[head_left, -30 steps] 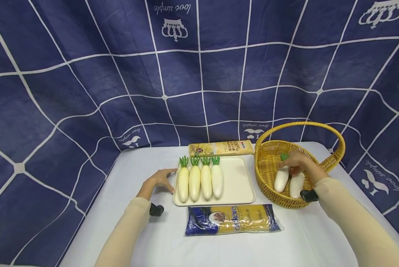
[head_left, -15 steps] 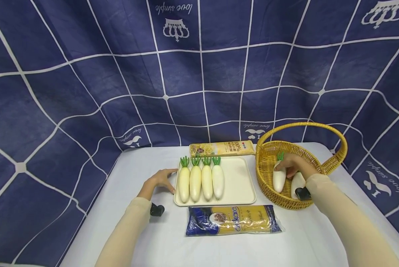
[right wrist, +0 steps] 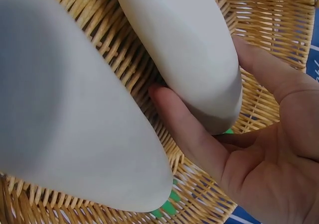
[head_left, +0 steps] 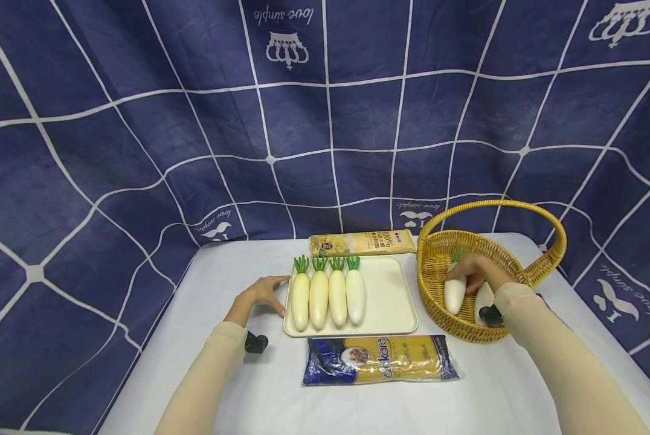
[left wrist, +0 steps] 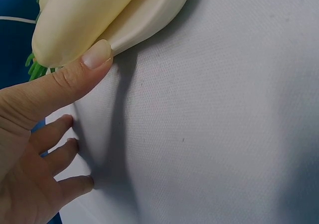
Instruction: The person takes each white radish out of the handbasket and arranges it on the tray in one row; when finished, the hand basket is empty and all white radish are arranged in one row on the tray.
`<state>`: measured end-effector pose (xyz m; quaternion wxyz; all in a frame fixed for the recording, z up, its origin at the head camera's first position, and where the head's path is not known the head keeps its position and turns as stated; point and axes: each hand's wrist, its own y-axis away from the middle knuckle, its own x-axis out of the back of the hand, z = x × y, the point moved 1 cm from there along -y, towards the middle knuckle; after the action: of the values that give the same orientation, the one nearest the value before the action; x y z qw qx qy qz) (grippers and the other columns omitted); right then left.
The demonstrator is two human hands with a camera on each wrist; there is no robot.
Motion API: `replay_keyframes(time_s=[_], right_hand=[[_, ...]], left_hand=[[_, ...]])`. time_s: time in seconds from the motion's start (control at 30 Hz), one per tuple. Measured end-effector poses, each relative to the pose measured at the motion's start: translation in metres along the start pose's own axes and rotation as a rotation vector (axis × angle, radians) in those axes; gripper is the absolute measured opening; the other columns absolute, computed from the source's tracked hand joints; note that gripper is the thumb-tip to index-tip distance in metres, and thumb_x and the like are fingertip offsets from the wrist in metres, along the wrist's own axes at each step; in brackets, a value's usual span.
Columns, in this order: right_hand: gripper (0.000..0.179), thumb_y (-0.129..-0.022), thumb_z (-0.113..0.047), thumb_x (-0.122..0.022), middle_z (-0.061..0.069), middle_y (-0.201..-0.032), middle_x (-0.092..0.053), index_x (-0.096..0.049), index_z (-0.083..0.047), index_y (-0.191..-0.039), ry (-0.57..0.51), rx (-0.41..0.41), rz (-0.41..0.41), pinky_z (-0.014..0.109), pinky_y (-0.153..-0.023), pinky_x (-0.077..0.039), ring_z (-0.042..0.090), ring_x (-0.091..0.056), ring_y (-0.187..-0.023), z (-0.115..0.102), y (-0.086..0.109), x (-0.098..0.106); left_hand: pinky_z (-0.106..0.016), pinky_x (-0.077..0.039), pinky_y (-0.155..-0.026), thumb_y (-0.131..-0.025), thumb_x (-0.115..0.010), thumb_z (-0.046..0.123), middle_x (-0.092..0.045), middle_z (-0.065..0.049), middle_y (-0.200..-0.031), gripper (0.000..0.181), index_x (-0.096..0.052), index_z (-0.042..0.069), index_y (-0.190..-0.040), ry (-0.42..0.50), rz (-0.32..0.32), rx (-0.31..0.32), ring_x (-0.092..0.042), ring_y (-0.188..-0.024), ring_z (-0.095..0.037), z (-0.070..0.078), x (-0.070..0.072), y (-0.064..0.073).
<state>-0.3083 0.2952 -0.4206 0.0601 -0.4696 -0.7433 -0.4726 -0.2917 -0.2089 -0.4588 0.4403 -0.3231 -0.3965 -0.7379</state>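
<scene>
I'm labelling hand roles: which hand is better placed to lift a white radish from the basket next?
Likely the right hand: its fingers flank a white radish inside the basket. The left hand is across the tray from it.

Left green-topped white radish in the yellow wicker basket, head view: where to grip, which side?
Probably across the white radish just below its green leaves, from above: the wicker basket walls in its long rounded body. The right hand pinches there.

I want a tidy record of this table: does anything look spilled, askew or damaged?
Nothing stands out. Four pale green-topped radishes lie side by side on the cream rectangular tray, two white radishes are in the golden wicker basket, and no spill or damage shows.
</scene>
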Motion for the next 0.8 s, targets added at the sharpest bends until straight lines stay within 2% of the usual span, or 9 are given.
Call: replay_keyframes(time_s=[0.13,0.33,0.53,0.57,0.67,0.77,0.8], right_hand=[[0.075,-0.088,-0.019,-0.060,0.028,-0.097,-0.051,-0.011,0.020,-0.130,-0.028,-0.006,-0.008,0.032,-0.068,-0.060,0.027,-0.064,-0.073,0.0004,-0.0027,0.0006],[0.067,-0.085,-0.018,-0.061,0.025,-0.092,-0.053,-0.019,0.019,-0.122,-0.039,-0.007,0.003,0.033,-0.068,-0.060,0.027,-0.065,-0.071,0.0016,-0.0036,-0.0002],[0.078,-0.084,-0.017,-0.063,0.026,-0.093,-0.051,-0.011,0.019,-0.129,-0.056,-0.009,0.014,0.034,-0.066,-0.060,0.028,-0.065,-0.072,0.0045,-0.0026,-0.0018],[0.078,-0.083,-0.018,-0.063,0.026,-0.094,-0.051,-0.012,0.019,-0.129,-0.057,-0.011,0.017,0.035,-0.066,-0.060,0.028,-0.065,-0.072,0.0050,-0.0024,-0.0018],[0.070,-0.083,-0.018,-0.063,0.026,-0.094,-0.052,-0.021,0.021,-0.124,-0.047,-0.006,0.028,0.035,-0.067,-0.060,0.028,-0.065,-0.074,0.0063,-0.0012,-0.0019],[0.055,-0.082,-0.018,-0.063,0.024,-0.090,-0.054,-0.035,0.019,-0.111,-0.016,-0.003,0.040,0.034,-0.066,-0.060,0.026,-0.065,-0.073,0.0071,0.0006,-0.0019],[0.052,-0.081,-0.018,-0.063,0.023,-0.089,-0.055,-0.037,0.018,-0.108,-0.007,-0.003,0.044,0.033,-0.066,-0.060,0.026,-0.064,-0.072,0.0072,0.0010,-0.0020]], left_hand=[[-0.058,-0.030,-0.107,-0.053,-0.091,0.026,-0.042,-0.025,-0.140,0.105,-0.040,0.010,-0.143,-0.004,0.001,-0.001,-0.038,-0.130,-0.043,-0.0003,-0.0002,-0.0001],[-0.058,-0.031,-0.107,-0.053,-0.091,0.024,-0.043,-0.025,-0.139,0.104,-0.041,0.009,-0.142,-0.016,0.011,-0.006,-0.039,-0.129,-0.042,-0.0002,-0.0002,0.0003],[-0.058,-0.030,-0.107,-0.048,-0.092,0.030,-0.043,-0.025,-0.140,0.108,-0.042,0.012,-0.142,0.014,-0.012,-0.004,-0.039,-0.129,-0.042,-0.0039,-0.0005,-0.0042],[-0.059,-0.033,-0.105,-0.046,-0.092,0.035,-0.045,-0.025,-0.138,0.109,-0.043,0.013,-0.141,0.005,-0.009,-0.026,-0.041,-0.127,-0.043,-0.0059,-0.0008,-0.0058],[-0.060,-0.034,-0.103,-0.043,-0.092,0.040,-0.046,-0.026,-0.137,0.111,-0.045,0.014,-0.141,-0.008,-0.011,-0.039,-0.042,-0.126,-0.044,-0.0086,-0.0014,-0.0084],[-0.059,-0.033,-0.105,-0.045,-0.092,0.036,-0.046,-0.025,-0.138,0.109,-0.045,0.013,-0.141,0.009,-0.004,-0.027,-0.041,-0.127,-0.043,-0.0076,-0.0018,-0.0071],[-0.058,-0.030,-0.107,-0.047,-0.092,0.031,-0.044,-0.025,-0.139,0.108,-0.043,0.011,-0.141,0.017,-0.006,-0.003,-0.039,-0.129,-0.043,-0.0051,-0.0018,-0.0051]])
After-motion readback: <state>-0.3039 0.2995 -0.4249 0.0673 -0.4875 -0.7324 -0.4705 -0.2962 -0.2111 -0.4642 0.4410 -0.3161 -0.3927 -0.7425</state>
